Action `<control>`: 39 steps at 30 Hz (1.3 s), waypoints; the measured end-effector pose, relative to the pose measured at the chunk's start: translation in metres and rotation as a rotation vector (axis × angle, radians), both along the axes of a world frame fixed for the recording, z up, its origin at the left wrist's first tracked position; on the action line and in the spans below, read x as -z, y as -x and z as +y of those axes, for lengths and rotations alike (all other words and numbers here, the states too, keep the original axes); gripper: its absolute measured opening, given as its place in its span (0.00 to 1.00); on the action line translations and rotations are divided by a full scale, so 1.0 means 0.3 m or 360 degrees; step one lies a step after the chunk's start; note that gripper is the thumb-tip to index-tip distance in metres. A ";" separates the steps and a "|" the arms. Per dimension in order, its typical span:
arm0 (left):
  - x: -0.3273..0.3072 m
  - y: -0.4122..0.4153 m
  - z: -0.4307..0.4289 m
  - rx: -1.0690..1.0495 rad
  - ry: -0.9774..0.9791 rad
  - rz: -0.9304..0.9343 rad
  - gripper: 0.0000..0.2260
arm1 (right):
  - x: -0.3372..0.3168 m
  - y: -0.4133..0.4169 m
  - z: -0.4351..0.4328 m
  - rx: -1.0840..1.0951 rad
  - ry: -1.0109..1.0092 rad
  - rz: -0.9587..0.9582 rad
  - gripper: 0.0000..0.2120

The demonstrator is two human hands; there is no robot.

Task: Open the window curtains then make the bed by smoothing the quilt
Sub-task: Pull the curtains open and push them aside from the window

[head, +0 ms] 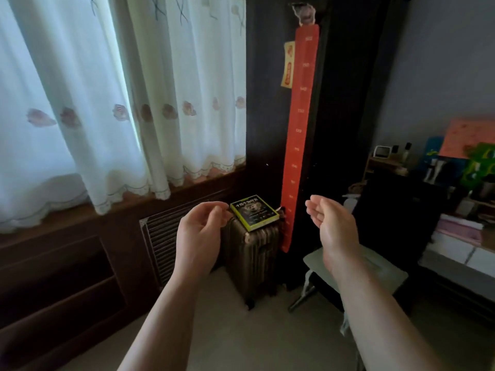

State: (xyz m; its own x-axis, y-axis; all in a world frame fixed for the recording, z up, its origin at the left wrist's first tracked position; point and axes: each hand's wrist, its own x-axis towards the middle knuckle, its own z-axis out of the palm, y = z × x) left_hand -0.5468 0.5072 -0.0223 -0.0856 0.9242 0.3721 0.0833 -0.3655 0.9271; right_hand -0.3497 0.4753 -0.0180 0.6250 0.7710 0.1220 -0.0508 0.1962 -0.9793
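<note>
Two bare hands are up in the head view, both empty, both out in front of the person at about the same height. On the left hand the palm faces inward, the fingers curl loosely toward the thumb with a gap between them, gripping nothing. Its fingertips sit in line with the near corner of a green-edged book, though whether they touch it cannot be told from here. The right hand is spread wider, palm turned toward the left, fingers relaxed and slightly bent, apart, touching nothing.

Over to the upper left, the sheer white curtains hang drawn across the window, daylight glowing through them, embroidered pink flowers running in a band across the folds, scalloped hems brushing the wooden sill. Neither hand is on the fabric; both are well to the right of it and lower.

Below the hands, the book lies flat on top of a ribbed olive suitcase standing upright on the floor beside a slatted radiator cover. A long red height chart runs down the dark wardrobe just behind the suitcase. A pale green stool sits under the right forearm, and a cluttered table fills the right edge. No bed or quilt shows in this view.
</note>
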 end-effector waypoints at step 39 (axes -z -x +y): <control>-0.039 0.412 1.304 -0.0736 -0.0043 -0.0081 0.09 | -0.059 0.454 1.665 -0.0784 -0.0138 0.0010 0.12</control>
